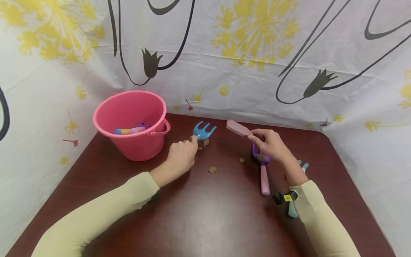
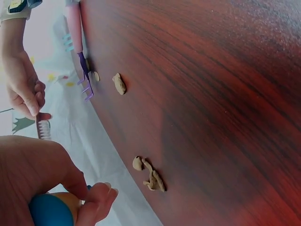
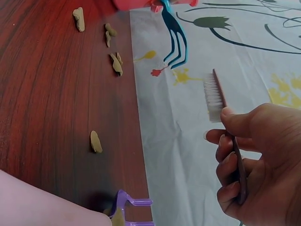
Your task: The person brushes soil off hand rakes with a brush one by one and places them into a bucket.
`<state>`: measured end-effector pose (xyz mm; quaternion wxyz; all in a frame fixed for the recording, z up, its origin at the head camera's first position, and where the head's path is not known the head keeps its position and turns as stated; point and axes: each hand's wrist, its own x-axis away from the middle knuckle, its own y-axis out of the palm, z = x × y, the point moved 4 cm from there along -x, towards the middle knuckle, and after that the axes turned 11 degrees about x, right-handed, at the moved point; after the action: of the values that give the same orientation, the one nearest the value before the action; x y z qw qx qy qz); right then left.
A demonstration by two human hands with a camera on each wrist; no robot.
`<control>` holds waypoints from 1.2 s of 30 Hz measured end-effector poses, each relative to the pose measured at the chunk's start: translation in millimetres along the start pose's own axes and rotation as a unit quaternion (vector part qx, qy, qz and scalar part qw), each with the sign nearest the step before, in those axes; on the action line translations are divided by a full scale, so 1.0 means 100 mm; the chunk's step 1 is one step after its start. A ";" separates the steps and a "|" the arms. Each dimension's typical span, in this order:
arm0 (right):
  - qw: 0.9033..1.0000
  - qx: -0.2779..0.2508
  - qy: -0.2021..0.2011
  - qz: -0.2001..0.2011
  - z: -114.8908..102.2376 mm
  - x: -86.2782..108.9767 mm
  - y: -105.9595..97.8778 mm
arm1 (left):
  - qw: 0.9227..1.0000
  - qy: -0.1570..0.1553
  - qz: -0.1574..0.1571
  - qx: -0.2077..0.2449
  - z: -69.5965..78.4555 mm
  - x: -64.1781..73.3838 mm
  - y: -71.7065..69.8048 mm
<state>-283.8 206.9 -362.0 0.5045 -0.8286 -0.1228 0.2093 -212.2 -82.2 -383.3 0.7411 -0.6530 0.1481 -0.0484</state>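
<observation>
My left hand (image 1: 180, 157) grips a blue toy garden fork (image 1: 203, 132) by its handle, and the tines stand up near the table's far edge. Much of that handle is covered by the fingers; its blue end (image 2: 51, 211) shows in the left wrist view. A pink brush with pale bristles (image 1: 237, 127) is held in my right hand (image 1: 271, 144), thumb and fingers around its handle, raised above the table. Several brown clay-like pieces (image 1: 212, 169) lie on the table, some just below the blue fork.
On the left stands a pink bucket (image 1: 131, 144) with colourful toys (image 1: 128, 131) inside. A purple fork with a pink handle (image 1: 264, 180) lies below my right hand, a brown piece over its head. Under the right forearm is a light blue tool (image 1: 292, 210). Patterned white cloth (image 1: 199, 64) hangs behind.
</observation>
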 end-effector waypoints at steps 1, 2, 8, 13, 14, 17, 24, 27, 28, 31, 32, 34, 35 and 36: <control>1.000 -0.001 0.002 -0.003 0.01 0.00 0.01 | 1.000 -0.002 -0.002 0.000 0.00 0.00 0.00; 1.000 -0.001 0.003 -0.005 0.01 -0.01 0.01 | 1.000 -0.003 -0.005 0.000 0.00 0.00 0.00; 1.000 0.006 0.008 -0.011 0.04 0.01 0.03 | 1.000 -0.011 -0.014 -0.007 -0.01 -0.01 -0.01; 1.000 0.007 0.008 -0.021 0.09 0.05 0.05 | 1.000 -0.011 -0.016 -0.004 -0.03 0.00 -0.02; 1.000 0.005 0.008 -0.022 0.10 0.06 0.06 | 1.000 -0.011 -0.015 -0.005 -0.02 0.00 -0.03; 1.000 0.003 0.008 -0.024 0.12 0.07 0.07 | 1.000 -0.016 -0.020 0.000 -0.03 0.01 -0.06; 0.999 0.000 0.015 -0.028 0.14 0.08 0.08 | 0.998 -0.034 -0.038 0.020 -0.02 0.02 -0.18; 0.999 0.000 0.015 -0.028 0.14 0.09 0.09 | 0.999 -0.033 -0.031 0.021 0.00 0.03 -0.26; 0.999 -0.001 0.016 -0.028 0.14 0.09 0.09 | 0.999 -0.031 -0.026 0.022 0.00 0.03 -0.30; 0.999 -0.001 0.018 -0.028 0.15 0.09 0.09 | 0.999 -0.023 -0.006 0.025 0.02 0.03 -0.42; 0.999 -0.001 0.019 -0.028 0.15 0.08 0.09 | 0.999 -0.020 0.002 0.027 0.03 0.03 -0.47; 0.999 -0.002 0.018 -0.028 0.15 0.08 0.09 | 0.999 -0.015 0.019 0.031 0.03 0.04 -0.57; 0.999 -0.002 0.018 -0.028 0.15 0.08 0.10 | 0.999 -0.014 0.026 0.034 0.03 0.04 -0.62; 0.999 -0.002 0.017 -0.027 0.15 0.08 0.10 | 0.999 -0.011 0.032 0.037 0.03 0.04 -0.67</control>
<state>-284.2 217.7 -378.4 0.5106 -0.8292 -0.1374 0.1812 -199.2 -90.5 -317.6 0.7674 -0.6208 0.1586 -0.0231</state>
